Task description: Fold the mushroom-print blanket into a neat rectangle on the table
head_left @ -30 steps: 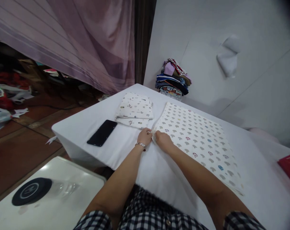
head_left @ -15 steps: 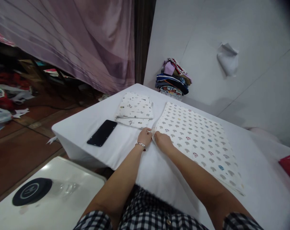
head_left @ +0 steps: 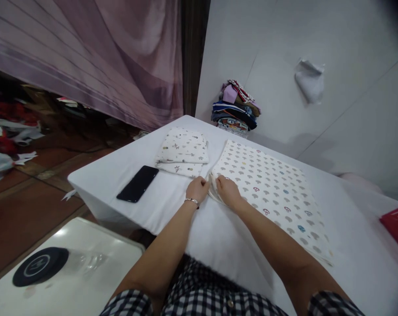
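A white cloth (head_left: 267,188) printed with small grey, red and blue mushroom shapes lies folded flat on the white-covered table (head_left: 172,206). At its near left corner, my left hand (head_left: 197,189), with a bracelet at the wrist, is closed on the cloth's edge. Right beside it, my right hand (head_left: 228,191) pinches the same corner, fingers curled over the layers. The fingertips of both are partly hidden. Just beyond my left hand sits a second folded cloth (head_left: 182,151), white with small palm-tree prints.
A black phone (head_left: 138,184) lies left of the cloths. Behind the table, a stack of folded clothes (head_left: 234,109) stands against the wall. A red object (head_left: 396,226) is at the right edge. Lower left, a white surface (head_left: 96,281) holds a round black item (head_left: 41,266).
My right hand has shifted slightly along the cloth's corner, and the edge between my hands looks a little more lifted. The view has moved slightly.
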A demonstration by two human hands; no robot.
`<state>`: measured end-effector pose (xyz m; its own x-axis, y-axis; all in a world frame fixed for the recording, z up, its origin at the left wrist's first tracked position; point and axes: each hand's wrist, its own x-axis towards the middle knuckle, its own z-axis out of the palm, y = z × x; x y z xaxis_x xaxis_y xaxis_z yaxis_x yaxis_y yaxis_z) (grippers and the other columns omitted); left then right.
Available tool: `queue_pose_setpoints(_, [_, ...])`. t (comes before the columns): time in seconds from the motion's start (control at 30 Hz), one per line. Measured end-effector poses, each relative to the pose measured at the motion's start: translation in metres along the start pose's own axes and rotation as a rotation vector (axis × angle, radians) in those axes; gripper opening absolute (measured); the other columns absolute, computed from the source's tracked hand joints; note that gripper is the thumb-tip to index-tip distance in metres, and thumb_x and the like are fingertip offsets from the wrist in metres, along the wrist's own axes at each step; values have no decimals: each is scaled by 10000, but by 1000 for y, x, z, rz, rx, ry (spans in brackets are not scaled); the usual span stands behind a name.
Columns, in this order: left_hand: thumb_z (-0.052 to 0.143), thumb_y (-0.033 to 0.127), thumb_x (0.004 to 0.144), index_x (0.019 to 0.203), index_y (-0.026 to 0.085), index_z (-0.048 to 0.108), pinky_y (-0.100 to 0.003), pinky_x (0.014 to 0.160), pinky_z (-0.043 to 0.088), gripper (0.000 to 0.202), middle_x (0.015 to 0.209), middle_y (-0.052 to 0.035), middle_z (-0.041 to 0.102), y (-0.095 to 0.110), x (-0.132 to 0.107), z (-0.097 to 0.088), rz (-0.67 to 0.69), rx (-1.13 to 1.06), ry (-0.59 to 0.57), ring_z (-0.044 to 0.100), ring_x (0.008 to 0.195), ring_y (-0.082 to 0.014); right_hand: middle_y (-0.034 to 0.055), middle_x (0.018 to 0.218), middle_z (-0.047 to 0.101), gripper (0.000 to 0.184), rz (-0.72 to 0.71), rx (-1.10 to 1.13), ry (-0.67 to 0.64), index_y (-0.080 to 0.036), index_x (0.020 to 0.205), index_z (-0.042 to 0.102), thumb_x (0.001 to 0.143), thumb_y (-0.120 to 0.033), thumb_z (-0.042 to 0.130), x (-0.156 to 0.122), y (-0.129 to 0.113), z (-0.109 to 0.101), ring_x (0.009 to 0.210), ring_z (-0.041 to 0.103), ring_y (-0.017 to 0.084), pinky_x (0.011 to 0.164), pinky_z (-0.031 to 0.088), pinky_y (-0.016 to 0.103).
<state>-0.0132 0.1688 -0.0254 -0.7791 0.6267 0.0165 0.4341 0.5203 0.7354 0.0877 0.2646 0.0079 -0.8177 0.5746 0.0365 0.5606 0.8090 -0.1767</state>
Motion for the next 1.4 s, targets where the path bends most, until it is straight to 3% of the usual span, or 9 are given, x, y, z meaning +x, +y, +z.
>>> queue_pose_setpoints(0.1, [550,395,778,707,197,549,-275,687,420,211,855,-47,614,2,-3,1,16,120,-10,575,793,-178,87,854,656,293,-15,17,6,-177,987,527,965,-320,272,0,0,7,818,594,195,659,322,264])
queue_pose_setpoints(0.27, [530,383,782,665,185,565,-282,653,423,233,932,-61,590,4,-4,2,-2,200,-76,575,738,-166,82,856,659,294,-13,36,-15,-182,976,529,965,-324,271,1,3,11,810,597,190,643,318,258])
queue_pose_setpoints(0.43, [549,288,740,576,193,540,-262,696,415,189,784,-21,592,5,0,-2,-53,5,5,563,758,-156,82,825,661,307,-21,-23,-4,-178,1007,517,966,-328,252,-1,-1,7,755,597,191,620,317,259])
queue_pose_setpoints(0.6, [552,292,730,572,191,569,-245,702,413,188,716,-4,603,4,2,0,-51,-182,10,551,742,-144,91,810,654,313,-90,-61,-76,-164,1003,518,966,-332,256,-5,-10,3,706,587,183,620,326,263])
queue_pose_setpoints(0.83, [516,268,722,572,185,604,-239,666,415,193,658,-5,621,4,2,-1,-80,-323,-30,563,722,-147,46,947,583,272,-167,122,81,-202,889,545,954,-299,300,-5,-8,9,870,532,145,697,344,234])
queue_pose_setpoints(1.1, [489,246,733,613,161,654,-244,671,393,221,726,-35,653,7,2,-5,-71,-153,-29,560,736,-149,24,856,556,245,-149,276,108,-193,818,554,934,-285,359,-7,-8,17,794,512,134,691,349,234])
queue_pose_setpoints(1.4, [476,285,727,593,172,670,-250,624,363,262,690,-45,656,4,3,-6,-70,-52,-32,557,698,-154,36,958,559,192,-187,136,67,-211,942,550,925,-322,393,-15,-10,18,831,524,147,659,359,244])
